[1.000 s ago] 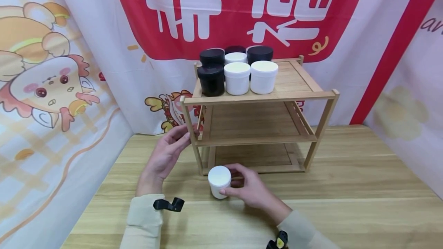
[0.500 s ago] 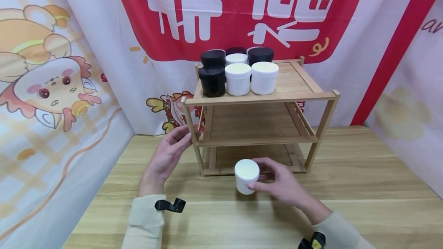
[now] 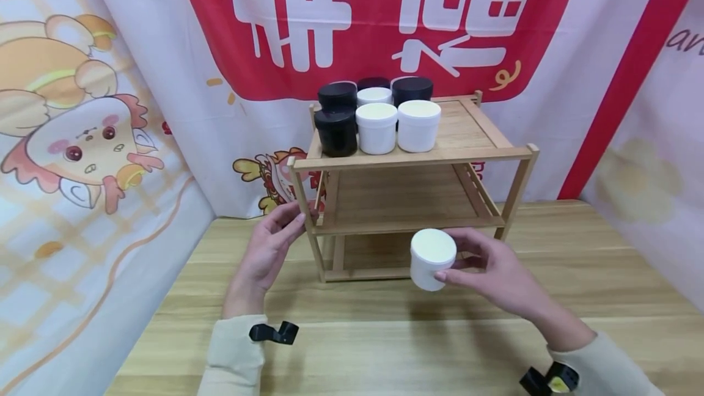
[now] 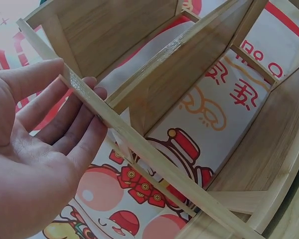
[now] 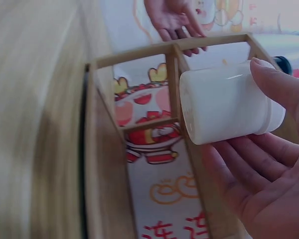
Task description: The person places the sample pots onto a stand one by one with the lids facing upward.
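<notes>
A white lidded jar [image 3: 432, 261] is in my right hand [image 3: 503, 269], off the table in front of the rack's lower shelves. In the right wrist view my thumb presses one side of the white jar [image 5: 224, 102] near its lid, and the fingers lie against the other. My left hand [image 3: 268, 249] holds the front left post of a three-tier wooden rack [image 3: 467, 124]. The left wrist view shows the thumb and fingers on either side of that post [image 4: 134, 137]. Part of the bottom shelf is hidden behind the held jar.
On the left of the top shelf stand several jars, among them a front black jar [image 3: 337, 133] and two front white ones, the middle jar [image 3: 376, 129] and the right jar [image 3: 419, 126]. A printed cloth [image 3: 275, 81] hangs behind the rack. The wooden tabletop [image 3: 352, 347] lies below.
My right hand has carried the white jar rightward and up, off the tabletop and nearer the rack's lower right. The left hand stays on the post.
</notes>
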`<state>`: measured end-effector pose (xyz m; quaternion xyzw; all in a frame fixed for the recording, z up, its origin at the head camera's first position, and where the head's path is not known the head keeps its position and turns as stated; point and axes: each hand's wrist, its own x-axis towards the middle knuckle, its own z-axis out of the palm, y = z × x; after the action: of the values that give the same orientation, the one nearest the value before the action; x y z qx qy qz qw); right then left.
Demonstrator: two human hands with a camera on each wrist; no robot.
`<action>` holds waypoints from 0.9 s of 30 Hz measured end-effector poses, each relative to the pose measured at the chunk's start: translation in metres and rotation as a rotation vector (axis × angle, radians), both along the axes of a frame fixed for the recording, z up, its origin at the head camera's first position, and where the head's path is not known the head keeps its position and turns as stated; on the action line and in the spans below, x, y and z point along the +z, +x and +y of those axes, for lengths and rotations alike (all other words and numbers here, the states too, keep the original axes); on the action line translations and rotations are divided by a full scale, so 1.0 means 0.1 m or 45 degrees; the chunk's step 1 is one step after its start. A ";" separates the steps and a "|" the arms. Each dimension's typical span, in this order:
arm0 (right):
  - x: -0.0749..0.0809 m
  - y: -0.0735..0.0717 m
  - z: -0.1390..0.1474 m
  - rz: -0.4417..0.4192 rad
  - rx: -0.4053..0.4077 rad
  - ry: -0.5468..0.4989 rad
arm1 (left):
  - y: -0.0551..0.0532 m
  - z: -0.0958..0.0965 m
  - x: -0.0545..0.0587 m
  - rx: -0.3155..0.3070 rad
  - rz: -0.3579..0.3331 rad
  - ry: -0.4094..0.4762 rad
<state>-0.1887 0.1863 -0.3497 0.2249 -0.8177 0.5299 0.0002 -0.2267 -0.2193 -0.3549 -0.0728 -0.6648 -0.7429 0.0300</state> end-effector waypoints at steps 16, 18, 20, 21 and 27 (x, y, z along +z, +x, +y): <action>0.47 0.09 0.27 0.021 -0.125 0.070 | 0.02 0.02 -0.01 0.039 -0.024 0.022; 0.53 0.11 0.29 0.053 -0.157 0.089 | 0.02 0.01 -0.02 0.037 -0.026 0.017; 0.59 0.13 0.30 0.099 -0.187 0.094 | 0.02 0.01 -0.01 0.034 -0.022 0.010; 0.63 0.13 0.30 0.119 -0.194 0.085 | 0.02 0.01 -0.01 0.033 -0.019 0.006; 0.82 0.13 0.33 0.194 -0.214 0.062 | 0.03 0.02 -0.01 0.033 0.007 -0.004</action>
<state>-0.1760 0.2188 -0.2674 0.1952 -0.8438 0.4895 0.1013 -0.2241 -0.2169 -0.3563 -0.0662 -0.6667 -0.7412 0.0413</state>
